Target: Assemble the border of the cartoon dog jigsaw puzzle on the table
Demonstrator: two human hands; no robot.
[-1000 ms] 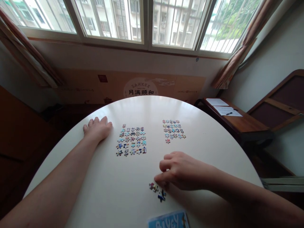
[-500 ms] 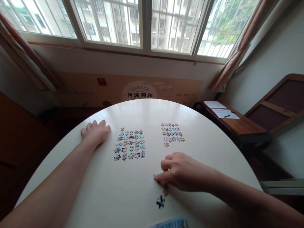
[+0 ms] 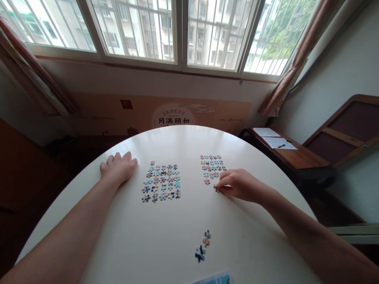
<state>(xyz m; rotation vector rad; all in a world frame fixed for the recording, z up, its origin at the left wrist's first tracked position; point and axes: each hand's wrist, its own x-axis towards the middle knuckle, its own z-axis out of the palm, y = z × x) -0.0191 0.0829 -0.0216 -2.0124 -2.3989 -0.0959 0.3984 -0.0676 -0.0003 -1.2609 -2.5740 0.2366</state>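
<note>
My right hand (image 3: 238, 182) pinches a small jigsaw puzzle piece (image 3: 216, 189) between thumb and fingertips, just below the right-hand group of puzzle pieces (image 3: 211, 162). My left hand (image 3: 119, 167) rests on the far left of the white table, fingers stretched out and holding nothing. Beside it, to the right, lies a larger group of puzzle pieces (image 3: 163, 184) in rows. A few loose puzzle pieces (image 3: 200, 253) lie nearer to me, the lowest one dark blue. My fingers partly cover the held piece and the edge of the right-hand group.
The round white table (image 3: 133, 240) fills the middle. A blue printed item (image 3: 217, 279) sits at its near edge, partly cut off. To the right stands a wooden chair (image 3: 291, 156) with papers (image 3: 280, 142) and a pen on it. Behind are windows and curtains.
My right hand has moved away from me and to the right, from beside the loose pieces to below the right-hand group, with a puzzle piece in its fingers. My left hand has stayed put.
</note>
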